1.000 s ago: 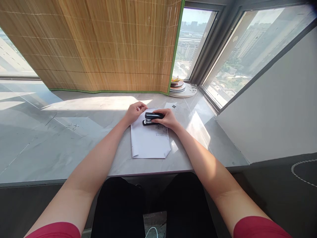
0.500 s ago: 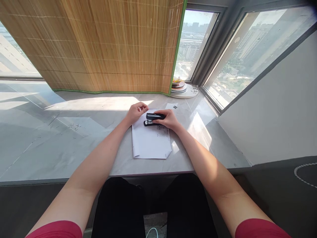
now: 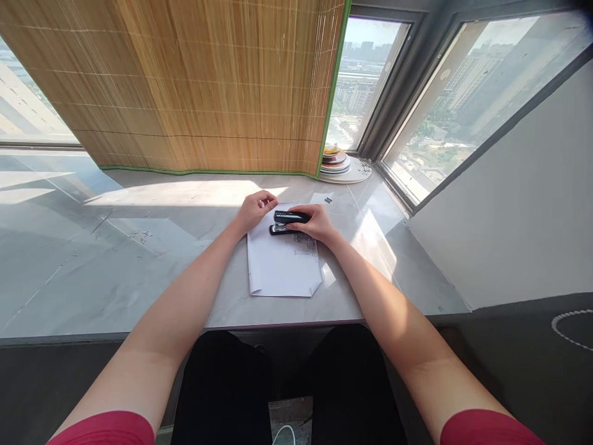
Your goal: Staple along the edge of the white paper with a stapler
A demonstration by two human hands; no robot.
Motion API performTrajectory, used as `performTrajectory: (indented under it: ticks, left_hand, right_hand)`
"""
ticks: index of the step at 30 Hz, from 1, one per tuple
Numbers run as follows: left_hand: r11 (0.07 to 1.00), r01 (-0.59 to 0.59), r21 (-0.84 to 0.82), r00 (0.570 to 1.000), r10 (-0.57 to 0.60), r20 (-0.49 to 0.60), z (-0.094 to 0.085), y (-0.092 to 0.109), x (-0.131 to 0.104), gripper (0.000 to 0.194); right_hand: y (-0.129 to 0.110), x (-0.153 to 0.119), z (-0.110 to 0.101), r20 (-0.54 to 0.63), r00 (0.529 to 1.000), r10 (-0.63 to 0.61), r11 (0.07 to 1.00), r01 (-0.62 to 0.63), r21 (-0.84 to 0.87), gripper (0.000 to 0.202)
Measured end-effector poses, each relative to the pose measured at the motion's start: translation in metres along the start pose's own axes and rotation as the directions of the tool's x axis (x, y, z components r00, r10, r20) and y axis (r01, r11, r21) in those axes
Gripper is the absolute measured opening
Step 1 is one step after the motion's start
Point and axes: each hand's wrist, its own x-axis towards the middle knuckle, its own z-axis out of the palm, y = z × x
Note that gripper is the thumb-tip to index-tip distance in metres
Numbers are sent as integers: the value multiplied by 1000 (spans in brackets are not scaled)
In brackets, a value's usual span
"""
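A black stapler (image 3: 291,217) lies across the upper part of a white sheet of paper (image 3: 282,272), its nose pointing left. My right hand (image 3: 317,222) grips the stapler from the right, fingers over its top and thumb along its lower side. A gap shows between the stapler's upper arm and its base. At the paper's upper left corner is my left hand (image 3: 256,210), its fingers curled in and pinched together; whether anything small is between them is hidden. Print shows on the paper beside the right hand, and its lower corners are creased.
Small staple strips (image 3: 328,200) lie beyond my right hand. Loose staples (image 3: 141,234) are scattered to the left on the marble-look ledge (image 3: 69,272). Stacked plates (image 3: 343,170) stand by the window corner. A bamboo blind (image 3: 208,93) hangs along the back, and a white wall (image 3: 509,204) rises at right.
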Motion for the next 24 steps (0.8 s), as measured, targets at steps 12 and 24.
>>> performTrajectory:
  ticks: [12, 24]
  left_hand:
    - [991, 73, -110, 993, -83, -86, -2, 1, 0, 31]
    - [968, 145, -205, 956, -190, -221, -6, -6, 1, 33]
  right_hand:
    - [2, -1, 1, 11, 1000, -1, 998, 2, -58, 45]
    - [4, -53, -55, -128, 981, 148, 978, -164, -126, 53]
